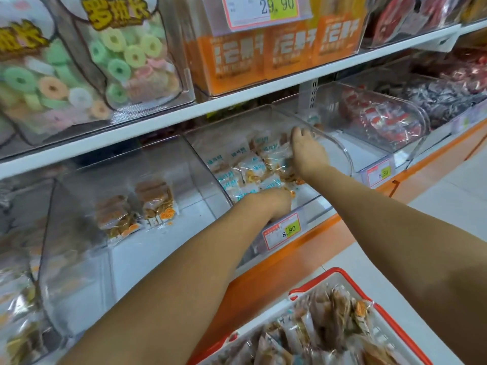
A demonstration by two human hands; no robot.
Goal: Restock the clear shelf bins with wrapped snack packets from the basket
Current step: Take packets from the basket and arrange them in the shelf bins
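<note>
Shop shelving fills my view: white boards over an orange base, lined with clear bins. Both hands are inside the middle bin [340, 151], which holds a heap of blue-and-white packets [253, 169]. On my feed the right hand [308, 151] lies deep in that bin near its right wall, with its fingers straight and slightly spread on top of the heap, gripping nothing. The left hand [271, 204] is at the bin's front edge, just above the price tag [283, 231] (it reads 8.80). Its knuckles are up and its fingers are buried among the packets, so I cannot tell whether it grips one.

The left bin [79, 206] holds two brown packets [155, 201], and the right bin [421, 119] holds red sweets [382, 122]. At the lower right edge of my view is the red-rimmed basket [350, 280], well apart from both hands, holding snack packets [329, 320]. On the shelf above stand orange boxes [276, 51] and tubs of ring sweets [123, 56].
</note>
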